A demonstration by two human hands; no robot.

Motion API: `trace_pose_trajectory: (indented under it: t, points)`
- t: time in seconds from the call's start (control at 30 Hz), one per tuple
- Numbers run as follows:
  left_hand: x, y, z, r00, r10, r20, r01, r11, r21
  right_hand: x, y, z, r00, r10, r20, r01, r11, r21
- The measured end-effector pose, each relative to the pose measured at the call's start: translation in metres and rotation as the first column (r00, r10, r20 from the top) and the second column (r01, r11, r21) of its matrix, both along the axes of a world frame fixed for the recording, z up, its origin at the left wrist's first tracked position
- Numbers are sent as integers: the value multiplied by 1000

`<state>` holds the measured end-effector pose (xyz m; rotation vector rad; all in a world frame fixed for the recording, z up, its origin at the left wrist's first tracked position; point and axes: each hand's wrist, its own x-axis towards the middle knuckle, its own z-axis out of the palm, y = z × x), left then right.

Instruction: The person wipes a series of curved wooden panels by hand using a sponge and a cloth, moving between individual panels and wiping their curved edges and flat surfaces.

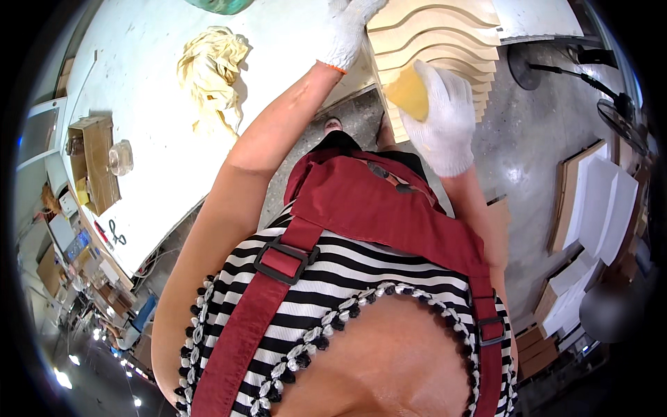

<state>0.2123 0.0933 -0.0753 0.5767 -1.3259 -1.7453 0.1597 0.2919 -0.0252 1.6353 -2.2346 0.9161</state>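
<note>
A pale wooden piece with several wavy layers (434, 35) juts past the table's edge in front of me. My left hand (345, 35), in a white knit glove with an orange cuff, grips its left side; the picture's top edge cuts off some of the fingers. Over the near part of the wood is my right hand (445, 115), also gloved in white. It is closed round a yellow pad (408, 92) that lies against the wavy edges; its underside is hidden.
On the white table (156, 160) are a crumpled cream cloth (212, 69), an open cardboard box (97, 160), a clear jar (121, 158) and black scissors (117, 233). A green bowl-like thing (221, 3) shows at the top. Black fans (618, 121) and white-faced boards (601, 208) stand at right.
</note>
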Motion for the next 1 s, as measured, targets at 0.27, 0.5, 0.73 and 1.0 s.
trace_pose_trajectory:
  t: [0.27,0.5,0.73,1.0]
  points:
    - [2,0,0,1000,6,16,-6,1000,0,-29,8,1,989,-108,-104,107,994,-14]
    - [-2,2,0,1000,4,-15,-3,1000,23,-27,0,-9,999,-36,12,35,996,80]
    - [3,0,2,999,-35,-13,35,999,-18,10,4,2,999,-27,25,27,1000,-15]
    - [3,0,4,1000,-1,-6,1,1000,-23,-47,9,-17,981,-184,-61,181,982,-54]
